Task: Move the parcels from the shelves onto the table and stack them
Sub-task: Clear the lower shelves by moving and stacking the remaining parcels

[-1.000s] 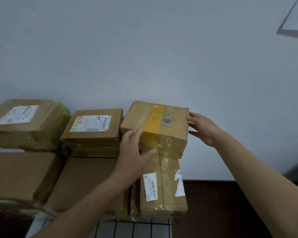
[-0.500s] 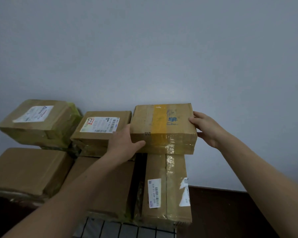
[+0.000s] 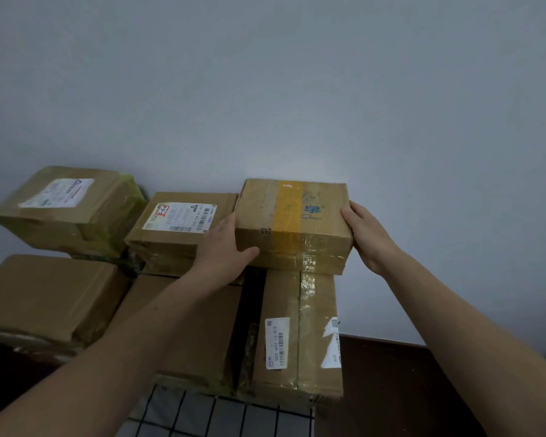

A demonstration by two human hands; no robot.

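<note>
Cardboard parcel with yellow tape (image 3: 292,222) rests atop a labelled parcel (image 3: 300,329) by the wall (image 3: 297,89); left hand (image 3: 224,247) and right hand (image 3: 364,233) grip its opposite sides, left thumb across its front.

At lower centre of the frame, a white label (image 3: 277,343) on the tall parcel (image 3: 312,310) reads "502 602 12 815" sideways beside a barcode. The yellow-taped parcel (image 3: 292,244) at centre bears blue print that cannot be read. The barcode label (image 3: 180,217) on the middle parcel (image 3: 171,247) and the sticker (image 3: 57,193) on the upper-left parcel (image 3: 76,231) are too small to read.
</note>
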